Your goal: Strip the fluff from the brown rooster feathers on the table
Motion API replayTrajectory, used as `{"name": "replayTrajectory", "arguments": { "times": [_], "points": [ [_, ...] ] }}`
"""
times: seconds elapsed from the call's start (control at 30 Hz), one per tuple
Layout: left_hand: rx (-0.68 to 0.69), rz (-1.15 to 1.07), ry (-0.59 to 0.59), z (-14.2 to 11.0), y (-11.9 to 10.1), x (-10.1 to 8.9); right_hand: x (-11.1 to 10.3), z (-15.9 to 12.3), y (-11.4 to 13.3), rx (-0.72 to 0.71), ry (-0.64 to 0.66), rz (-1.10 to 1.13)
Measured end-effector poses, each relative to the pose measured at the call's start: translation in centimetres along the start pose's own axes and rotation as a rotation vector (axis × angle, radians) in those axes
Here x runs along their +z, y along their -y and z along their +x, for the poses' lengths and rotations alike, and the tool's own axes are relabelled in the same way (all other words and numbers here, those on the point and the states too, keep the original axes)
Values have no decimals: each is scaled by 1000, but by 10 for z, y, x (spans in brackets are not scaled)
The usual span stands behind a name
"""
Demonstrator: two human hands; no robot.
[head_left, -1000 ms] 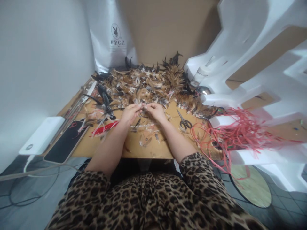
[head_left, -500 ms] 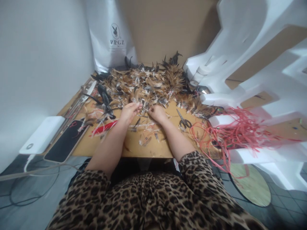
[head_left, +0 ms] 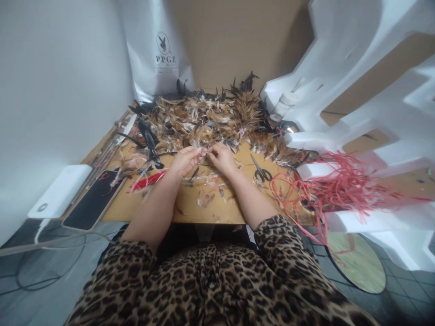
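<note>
Your left hand (head_left: 186, 161) pinches a brown feather tuft (head_left: 200, 135), its long axis pointing away from you (right hand (head_left: 222, 159) curled narrow, hold unclear)

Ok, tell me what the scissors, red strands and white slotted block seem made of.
Scissors: thin grey blades suggest dull metal; smooth dark loops, likely plastic. Red strands: smooth-looking, limp and tangled, probably plastic ribbon. White slotted block: matte, thick-edged, perhaps moulded foam.

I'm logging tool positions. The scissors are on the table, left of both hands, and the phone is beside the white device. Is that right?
Not quite: the head view shows the scissors right of both the left hand and the right hand. They are on the table, and the phone is beside the white device.
</note>
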State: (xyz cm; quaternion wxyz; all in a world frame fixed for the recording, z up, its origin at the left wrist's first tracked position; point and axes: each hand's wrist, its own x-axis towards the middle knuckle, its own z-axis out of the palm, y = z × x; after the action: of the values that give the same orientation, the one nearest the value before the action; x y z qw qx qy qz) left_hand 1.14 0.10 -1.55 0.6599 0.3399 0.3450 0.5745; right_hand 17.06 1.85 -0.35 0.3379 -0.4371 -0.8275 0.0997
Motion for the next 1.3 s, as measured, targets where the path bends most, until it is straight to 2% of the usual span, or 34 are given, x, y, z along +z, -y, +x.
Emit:
{"name": "replayTrajectory", "arguments": {
  "times": [0.17, 0.3, 0.4, 0.5, 0.7, 0.77, 0.87, 1.0, 1.2, 1.3],
  "points": [
    [13, -32, -72, 1, -3, 1, -1, 0, -5, 46, -32, -57],
    [116, -65, -134, 1, -9, 0, -2, 1, -19, 192, -67, -35],
    [188, -97, -145, 1, -12, -1, -1, 3, -23, 227, -133, 32],
    [220, -106, -109, 1, -11, -1, 1, 4, -15, 249, -185, 234],
    [168, -35, -12, -2, -3, 5, 12, 5, 9, 557, -4, 837],
    [137, -7, 28, -3, 0, 7, 16, 5, 10, 651, 6, 1040],
    [97, 1, 53, -4, 1, 7, 19, 6, 6, 689, -14, 1284],
    [74, -47, 33, -2, 1, 6, 16, 7, 1, 666, -44, 1367],
    [76, -24, 19, -4, 0, 10, 13, 6, 4, 703, 105, 1400],
    [67, 17, 25, -6, -1, 11, 12, 7, 6, 698, 100, 1405]
  ]
}}
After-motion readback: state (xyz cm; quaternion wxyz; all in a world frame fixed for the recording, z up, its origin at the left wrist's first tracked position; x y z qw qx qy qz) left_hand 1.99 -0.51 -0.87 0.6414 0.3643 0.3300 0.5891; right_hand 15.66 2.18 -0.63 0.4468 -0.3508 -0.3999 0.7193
